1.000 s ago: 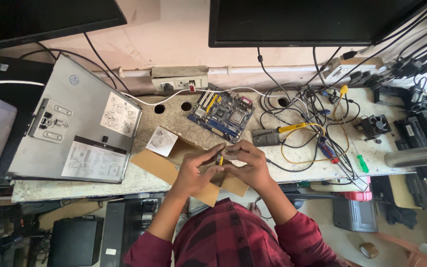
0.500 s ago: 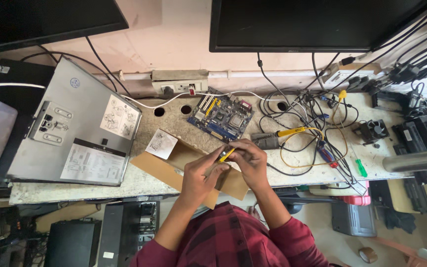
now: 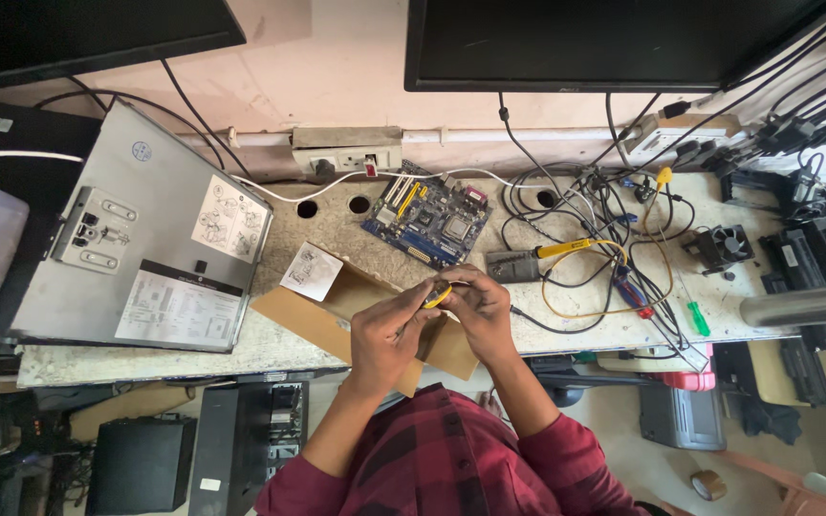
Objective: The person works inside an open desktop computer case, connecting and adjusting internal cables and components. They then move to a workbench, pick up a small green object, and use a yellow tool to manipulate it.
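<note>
Both hands, the left hand point(image 3: 389, 330) and right hand point(image 3: 478, 306), are closed around a small yellow part point(image 3: 437, 292) above the open cardboard box point(image 3: 336, 306) at the bench point(image 3: 623, 330) edge. It looks light, rigid and easily dropped; fingertip pinching at its ends suits it. A blue circuit board point(image 3: 429, 222) lies beyond.

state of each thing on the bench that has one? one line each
left hand: gripping small yellow part
right hand: gripping the same part
cardboard box: flaps open
blue motherboard: bare, flat on bench
monitor: screen dark
grey case panel: lying flat
</note>
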